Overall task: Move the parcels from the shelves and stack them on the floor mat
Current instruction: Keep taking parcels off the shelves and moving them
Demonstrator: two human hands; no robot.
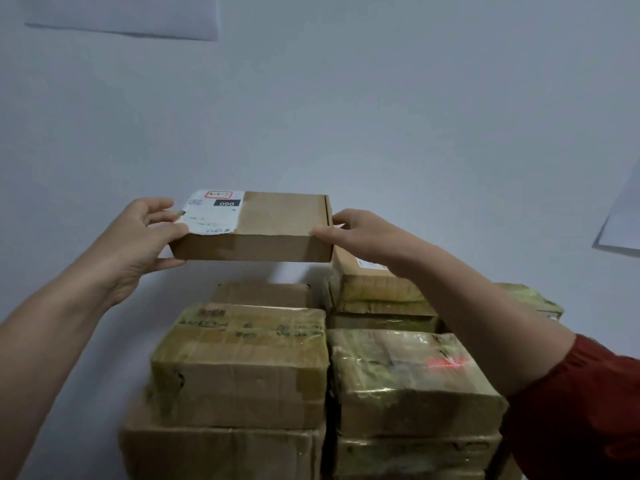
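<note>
A flat brown cardboard parcel [277, 226] with a white shipping label on its left top hangs in the air above a stack of parcels. My left hand [145, 237] grips its left end, thumb under and fingers over the label. My right hand [360, 233] grips its right end, thumb on the front corner. Below stand taped cardboard parcels: a front left one [239, 365], a front right one [412, 379] with a red mark, and more behind [377, 292]. The floor mat is hidden by the stack.
A pale wall rises right behind the stack. White paper sheets hang on it at the top left [121, 15] and at the right edge [623, 220]. A larger box [221, 452] lies under the front left parcel. My right arm wears a red sleeve [588, 410].
</note>
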